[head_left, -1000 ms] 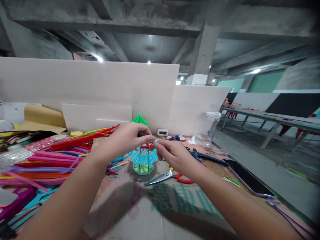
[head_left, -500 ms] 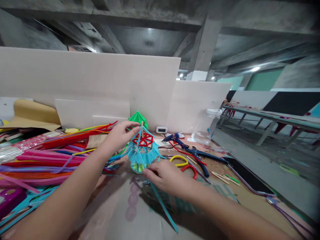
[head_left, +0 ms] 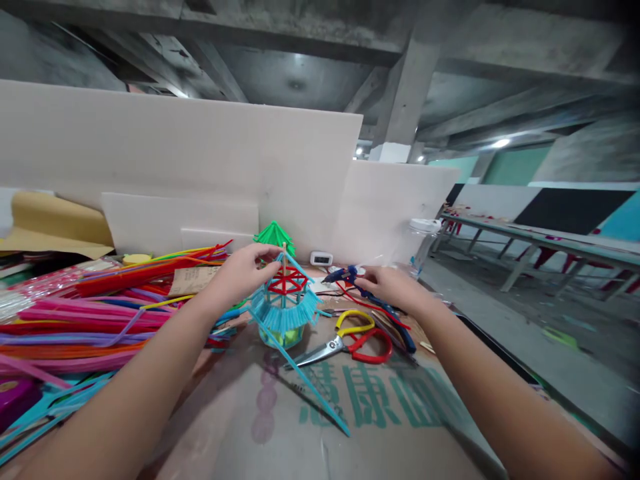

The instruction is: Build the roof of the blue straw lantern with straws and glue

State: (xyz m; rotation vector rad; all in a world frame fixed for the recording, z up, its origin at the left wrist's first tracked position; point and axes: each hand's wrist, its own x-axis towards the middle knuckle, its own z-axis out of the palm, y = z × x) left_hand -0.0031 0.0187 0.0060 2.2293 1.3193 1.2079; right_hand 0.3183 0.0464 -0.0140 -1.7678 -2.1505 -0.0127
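A small pavilion model [head_left: 287,317] stands in front of me, with a pale blue fringed roof, red upper frame and yellow-green base. My left hand [head_left: 245,270] is closed at its top, pinching a light blue strip beside the wooden stick [head_left: 285,252]. One long light blue strip [head_left: 315,388] slants from the model down to the table. My right hand [head_left: 395,287] is closed round the dark blue glue gun [head_left: 343,275], whose nozzle points left. Scissors [head_left: 336,343] with one yellow and one red handle lie open below it. Behind the model rises a green pointed roof [head_left: 274,237].
Bundles of coloured pipe cleaners [head_left: 100,320] cover the left side. A small white digital clock [head_left: 321,259] and a clear lidded bottle [head_left: 423,243] stand at the back. A phone [head_left: 495,347] lies at the right edge. White boards [head_left: 200,153] close off the rear.
My right hand has moved from the model's base up and right to the glue gun, uncovering the scissors. My left hand stays at the model's top. The long blue strip has shifted slightly.
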